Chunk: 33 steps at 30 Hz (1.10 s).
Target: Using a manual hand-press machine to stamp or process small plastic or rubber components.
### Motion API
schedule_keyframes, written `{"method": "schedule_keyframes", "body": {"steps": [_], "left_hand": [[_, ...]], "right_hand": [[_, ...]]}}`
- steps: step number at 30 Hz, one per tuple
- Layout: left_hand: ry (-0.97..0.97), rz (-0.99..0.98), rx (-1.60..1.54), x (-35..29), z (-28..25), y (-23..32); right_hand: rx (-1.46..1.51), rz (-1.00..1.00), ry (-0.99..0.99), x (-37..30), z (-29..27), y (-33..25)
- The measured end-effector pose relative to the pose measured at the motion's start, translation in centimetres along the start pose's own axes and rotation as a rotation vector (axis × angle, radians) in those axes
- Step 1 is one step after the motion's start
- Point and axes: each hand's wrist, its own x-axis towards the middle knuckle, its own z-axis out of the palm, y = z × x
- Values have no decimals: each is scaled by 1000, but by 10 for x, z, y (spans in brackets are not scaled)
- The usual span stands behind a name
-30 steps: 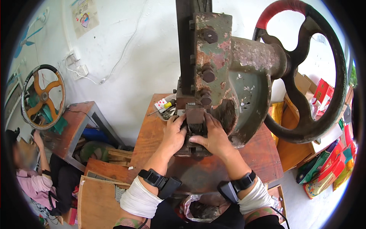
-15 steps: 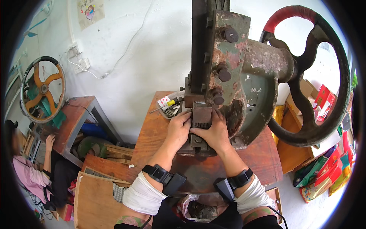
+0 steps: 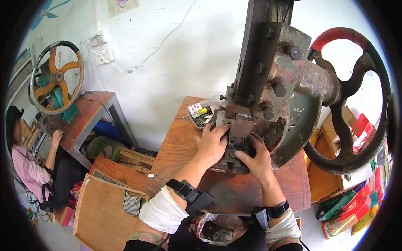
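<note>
A heavy iron hand press (image 3: 303, 104) with chipped green paint stands on a wooden table, and both my hands are at the small die block (image 3: 239, 127) under its ram. My left hand (image 3: 211, 144) rests against the left side of the die, fingers stretched forward and apart. On the other side, my right hand (image 3: 258, 161) has its thumb by the bolted base and its fingers reaching along the die, with a gap between them. No held piece shows in either hand. A stack of thin dark plates or slots (image 3: 237, 142) shows at the die's front.
The red-wrapped handwheel (image 3: 341, 33) rises at right. A tub (image 3: 201, 119) with a yellow-handled screwdriver (image 3: 202, 111) stands behind my left hand. A wooden tray (image 3: 106, 217) holds grey metal pieces at lower left. A co-worker (image 3: 31, 167) sits at another press. Bags (image 3: 349, 217) stand at right.
The view has shifted, so the press sits farther right and tilted. My hands have drawn slightly apart at the die; my left-hand fingers are more spread, and my right thumb has moved away from the slots.
</note>
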Motion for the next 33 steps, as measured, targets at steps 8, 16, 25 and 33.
{"method": "schedule_keyframes", "body": {"steps": [8,16,25,33], "left_hand": [[59,-25,-111,4,-1,-8],[161,-90,14,18,-5,4],[-33,-63,-73,6,-2,-6],[50,-14,-53,12,1,-22]], "right_hand": [[13,-5,37,0,-3,-6],[50,-3,23,-2,-4,-1],[76,8,12,-6,-5,2],[65,-27,21,-5,-1,0]]}}
